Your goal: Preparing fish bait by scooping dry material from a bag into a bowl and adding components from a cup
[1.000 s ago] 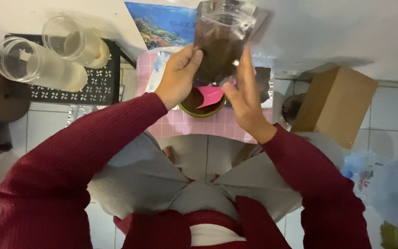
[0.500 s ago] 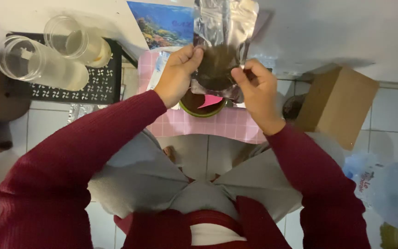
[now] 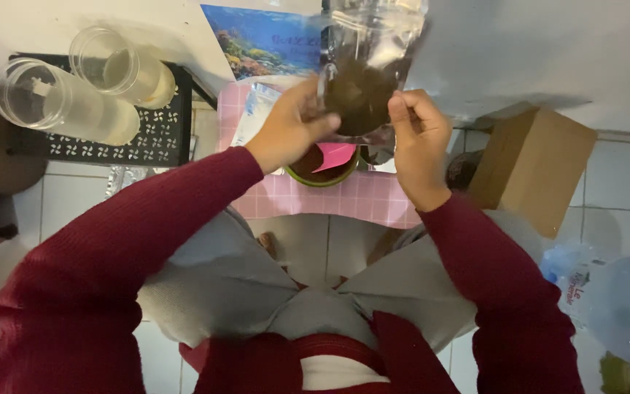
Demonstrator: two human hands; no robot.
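My left hand (image 3: 289, 131) and right hand (image 3: 418, 142) hold up a clear bag (image 3: 368, 66) between them, each pinching one lower side of it, the fingers closed on the plastic. The bag stands upright above my hands, its bottom part filled with a dark brown mass and its upper part crinkled and see-through. Just below my hands, a green bowl (image 3: 322, 174) sits on a pink checked cloth (image 3: 344, 204); a pink scoop (image 3: 334, 155) lies in the bowl over more of the dark stuff. Beyond my left hand, a picture card (image 3: 267, 40) of blue sea and coral lies flat, partly behind the bag. Well out to the left of my left hand, two clear jars (image 3: 82, 91) lie side by side on a black perforated tray (image 3: 151, 135). To the right of my right hand, a brown cardboard box (image 3: 530, 168) stands tilted on the tiled floor (image 3: 621, 190), and further right and nearer to me lies a bluish plastic bag (image 3: 607, 299). My dark red sleeves (image 3: 147, 233) fill the foreground, over grey trousers.
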